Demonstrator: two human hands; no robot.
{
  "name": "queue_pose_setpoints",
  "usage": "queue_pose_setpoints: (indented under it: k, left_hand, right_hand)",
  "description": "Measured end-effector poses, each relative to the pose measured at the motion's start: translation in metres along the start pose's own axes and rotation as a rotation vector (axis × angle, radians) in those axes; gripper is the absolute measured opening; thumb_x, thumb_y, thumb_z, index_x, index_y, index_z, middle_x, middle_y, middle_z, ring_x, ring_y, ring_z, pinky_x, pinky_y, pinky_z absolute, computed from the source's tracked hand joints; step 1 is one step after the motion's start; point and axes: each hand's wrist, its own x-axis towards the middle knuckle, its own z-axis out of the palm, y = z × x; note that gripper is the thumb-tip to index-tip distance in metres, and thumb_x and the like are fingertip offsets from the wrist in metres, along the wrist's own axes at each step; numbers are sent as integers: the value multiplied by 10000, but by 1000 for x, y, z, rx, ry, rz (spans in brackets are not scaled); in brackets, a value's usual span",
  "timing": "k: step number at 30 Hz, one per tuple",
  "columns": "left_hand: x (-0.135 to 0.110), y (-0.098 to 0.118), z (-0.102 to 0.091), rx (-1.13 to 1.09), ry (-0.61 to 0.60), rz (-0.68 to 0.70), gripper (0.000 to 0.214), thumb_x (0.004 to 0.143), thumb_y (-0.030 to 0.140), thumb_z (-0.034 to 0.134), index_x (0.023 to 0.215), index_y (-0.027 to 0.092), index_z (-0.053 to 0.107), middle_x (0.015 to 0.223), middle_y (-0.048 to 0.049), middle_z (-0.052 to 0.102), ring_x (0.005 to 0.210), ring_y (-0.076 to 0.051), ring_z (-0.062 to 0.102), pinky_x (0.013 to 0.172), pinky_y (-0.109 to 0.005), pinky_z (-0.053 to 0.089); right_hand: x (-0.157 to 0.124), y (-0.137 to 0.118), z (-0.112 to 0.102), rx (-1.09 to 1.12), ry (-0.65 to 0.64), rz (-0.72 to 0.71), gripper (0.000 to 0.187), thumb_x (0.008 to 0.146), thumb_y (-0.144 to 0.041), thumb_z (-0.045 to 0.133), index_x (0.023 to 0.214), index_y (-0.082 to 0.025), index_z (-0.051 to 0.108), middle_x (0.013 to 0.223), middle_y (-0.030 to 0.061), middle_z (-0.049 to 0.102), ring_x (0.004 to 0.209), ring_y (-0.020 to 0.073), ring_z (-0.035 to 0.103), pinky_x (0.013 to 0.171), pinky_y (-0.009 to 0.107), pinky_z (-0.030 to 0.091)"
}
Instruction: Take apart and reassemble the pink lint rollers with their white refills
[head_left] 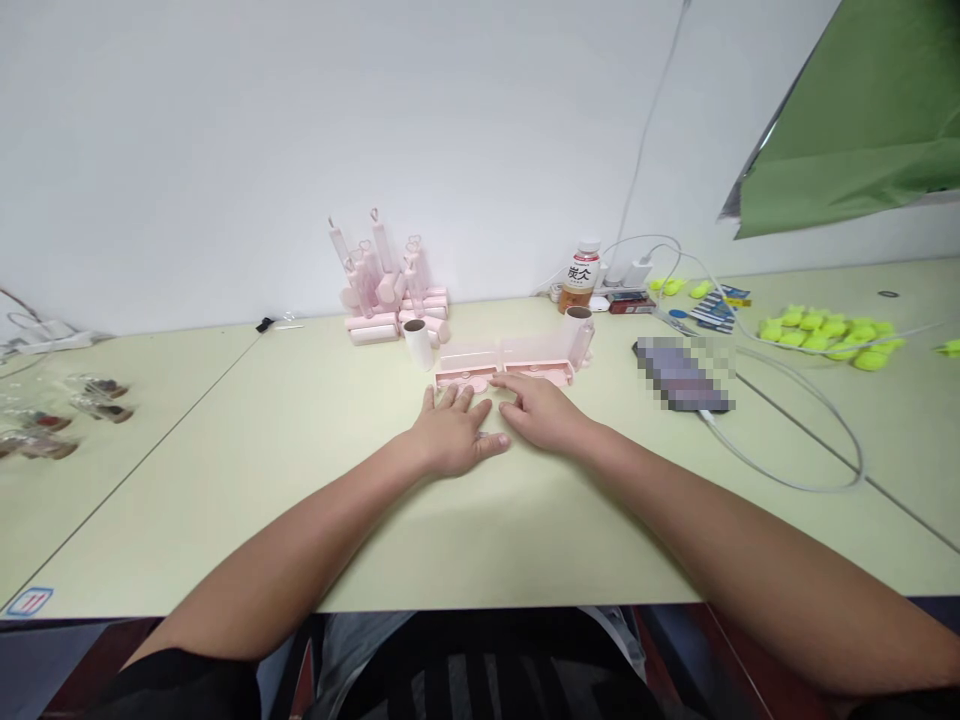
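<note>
My left hand (pixel 454 435) lies palm down on the table with its fingers spread. Its fingertips reach the front of an open pink case (pixel 466 378), and nothing is held in it. Beside it, my right hand (pixel 544 410) is also palm down, thumb and index finger apart. That index fingertip is at the near edge, between the first case and a second open pink case (pixel 538 373). Both cases have pale translucent lids tilted back. A white roll (pixel 418 345) with a cardboard core stands to their left, and another roll (pixel 578 320) stands behind them on the right.
Several pink roller-like pieces (pixel 379 280) are piled against the wall. A drink bottle (pixel 581 278) stands at the back. To the right lie a blurred-out phone (pixel 679 375) on a white cable and several yellow-green pieces (pixel 832 332). Plastic-wrapped items (pixel 105 400) lie far left.
</note>
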Motion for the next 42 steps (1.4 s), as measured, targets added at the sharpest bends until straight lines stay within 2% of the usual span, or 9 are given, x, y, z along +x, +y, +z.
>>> queue_pose_setpoints:
  k: [6, 11, 18, 22, 26, 29, 36, 40, 42]
  left_hand:
    - [-4, 1, 2, 17, 88, 6, 875, 868, 770, 231, 1515, 186, 315, 1607, -184, 222, 1504, -378, 89, 1164, -644, 15]
    - [-12, 3, 3, 19, 105, 8, 868, 869, 770, 189, 1421, 153, 452, 1421, -230, 500, 1403, -412, 343, 1143, -627, 149]
    - [-7, -3, 7, 10, 97, 10, 849, 889, 747, 183, 1460, 153, 391, 1467, -232, 442, 1441, -410, 269, 1134, -636, 145]
    - [-2, -11, -1, 4, 253, 55, 674, 933, 667, 251, 1354, 210, 514, 1425, -169, 498, 1355, -362, 412, 1105, -567, 266]
    - [5, -29, -10, -6, 440, -142, 575, 956, 595, 291, 1235, 183, 579, 1228, -163, 602, 1142, -336, 564, 934, -465, 422]
    - [10, -41, -8, -27, 395, -270, 617, 946, 616, 289, 1316, 165, 491, 1188, -168, 615, 1101, -336, 580, 876, -428, 432]
    - [10, -38, -5, -33, 341, -242, 591, 965, 563, 266, 1394, 180, 400, 1248, -152, 607, 1146, -336, 559, 896, -443, 414]
    - [-12, -27, -21, 1, 268, -184, 540, 997, 446, 159, 1088, 163, 610, 1064, -150, 655, 961, -299, 627, 785, -396, 441]
    - [-28, -26, -25, 7, 160, -71, 497, 969, 504, 259, 988, 185, 639, 998, -123, 663, 895, -279, 635, 750, -373, 444]
  right_hand:
    - [-3, -3, 1, 21, -33, 14, 482, 804, -134, 524, 1270, -176, 637, 1374, 97, 605, 1110, 248, 645, 978, 382, 474]
    - [-4, -6, 1, 26, -81, -6, 496, 817, -145, 524, 1304, -148, 618, 1400, 119, 580, 1270, 276, 553, 1056, 409, 425]
    - [-4, -10, 2, 80, -117, 14, 465, 823, -137, 533, 1274, -177, 640, 1350, 102, 625, 1222, 265, 589, 1031, 407, 445]
    - [-5, -11, 0, 112, -121, 12, 462, 838, -145, 525, 1286, -184, 631, 1321, 94, 646, 1178, 265, 613, 1001, 413, 458]
    - [-7, -12, -1, 112, -124, 23, 459, 848, -145, 508, 1290, -163, 630, 1329, 102, 640, 1180, 266, 606, 1005, 405, 446]
    - [-8, -12, -1, 98, -144, 71, 470, 847, -153, 514, 1304, -154, 625, 1245, 110, 684, 1062, 250, 654, 939, 382, 478]
    - [-9, -14, -3, 58, -161, 73, 468, 870, -188, 511, 1324, -135, 613, 957, 101, 731, 852, 219, 659, 818, 348, 487]
    - [-11, -18, -5, 65, -179, 78, 474, 870, -200, 510, 1325, -112, 607, 903, 97, 717, 778, 206, 639, 769, 333, 477]
    - [-13, -19, -5, 85, -186, 78, 470, 873, -209, 508, 1321, -105, 608, 888, 93, 710, 749, 198, 628, 750, 327, 471]
